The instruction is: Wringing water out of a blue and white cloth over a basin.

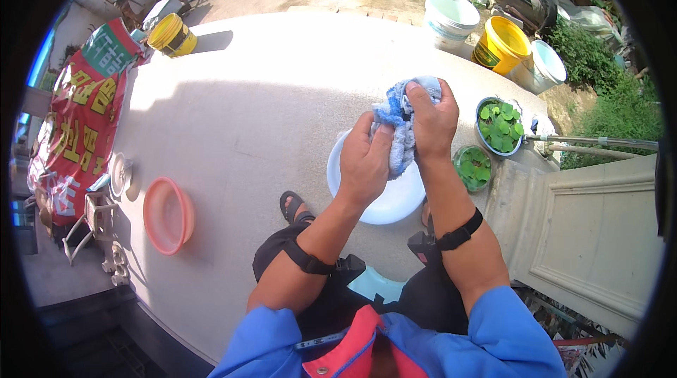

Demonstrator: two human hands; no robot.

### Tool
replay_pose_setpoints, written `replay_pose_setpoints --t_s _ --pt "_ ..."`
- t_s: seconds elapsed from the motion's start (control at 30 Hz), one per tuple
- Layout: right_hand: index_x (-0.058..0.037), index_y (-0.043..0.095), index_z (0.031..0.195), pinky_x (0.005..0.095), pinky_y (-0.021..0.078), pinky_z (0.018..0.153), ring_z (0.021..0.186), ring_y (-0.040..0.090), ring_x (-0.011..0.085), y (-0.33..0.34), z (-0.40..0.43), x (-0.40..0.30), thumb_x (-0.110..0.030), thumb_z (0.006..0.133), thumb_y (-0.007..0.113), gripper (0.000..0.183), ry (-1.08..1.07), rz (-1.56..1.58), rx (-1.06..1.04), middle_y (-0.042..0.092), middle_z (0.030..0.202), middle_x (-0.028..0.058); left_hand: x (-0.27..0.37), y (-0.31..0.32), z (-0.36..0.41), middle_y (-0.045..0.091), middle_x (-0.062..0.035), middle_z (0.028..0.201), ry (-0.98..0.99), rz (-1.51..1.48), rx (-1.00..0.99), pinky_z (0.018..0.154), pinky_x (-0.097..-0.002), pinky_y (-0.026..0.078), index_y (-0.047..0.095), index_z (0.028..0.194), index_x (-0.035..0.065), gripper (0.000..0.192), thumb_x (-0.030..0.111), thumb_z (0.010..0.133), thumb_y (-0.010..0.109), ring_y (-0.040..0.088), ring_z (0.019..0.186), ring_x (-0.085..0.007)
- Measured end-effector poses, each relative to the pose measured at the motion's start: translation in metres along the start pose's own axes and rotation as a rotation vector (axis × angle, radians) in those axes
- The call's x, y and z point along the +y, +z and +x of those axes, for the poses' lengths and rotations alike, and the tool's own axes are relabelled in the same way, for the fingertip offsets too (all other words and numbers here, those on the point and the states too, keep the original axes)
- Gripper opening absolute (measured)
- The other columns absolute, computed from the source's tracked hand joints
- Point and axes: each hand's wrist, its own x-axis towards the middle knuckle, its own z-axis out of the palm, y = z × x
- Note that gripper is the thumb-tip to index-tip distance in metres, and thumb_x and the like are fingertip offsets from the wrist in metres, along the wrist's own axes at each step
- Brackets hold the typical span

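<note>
A blue and white terry cloth (403,140) is bunched between my two hands, above a white basin (394,201) on the concrete floor. My left hand (366,158) grips its lower left side, with the thumb pressed on top. Higher up and to the right, my right hand (435,116) clutches the upper end of the cloth, its thumb laid across the fabric. My forearms and the cloth hide much of the basin. What the basin holds cannot be made out.
A pink basin (168,216) stands to the left, near a small chair (99,214). Yellow bucket (500,45) and white buckets line the far right edge. Closer on the right are a bowl of green plants (499,127), a plant jar (472,168) and a pale panelled pillar (592,240).
</note>
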Motion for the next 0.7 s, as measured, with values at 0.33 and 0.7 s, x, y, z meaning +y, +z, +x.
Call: replay_pose_setpoints --t_s 0.33,0.7 --pt "0.0006 0.064 0.101 0.0306 0.0561 0.072 0.081 0.067 0.0144 -0.009 0.021 -0.003 -0.012 0.098 0.064 0.013 0.16 0.057 0.007 0.068 0.092 0.0068 -0.012 -0.003 0.005 0.068 -0.0048 0.098 -0.116 -0.089 -0.077 0.074 -0.0262 0.053 0.062 0.116 -0.0007 0.023 0.019 0.109 0.053 0.061 0.083 -0.0078" --pt "-0.0036 0.062 0.117 0.0279 0.0502 0.086 0.092 0.06 0.0144 0.006 -0.042 0.01 -0.015 0.1 0.07 0.022 0.044 0.055 -0.31 0.063 0.104 0.0055 0.004 -0.045 0.037 0.07 -0.012 0.114 -0.311 -0.704 0.073 0.088 -0.0374 0.06 0.059 0.126 0.0026 0.032 0.028 0.111 0.047 0.07 0.101 -0.0221"
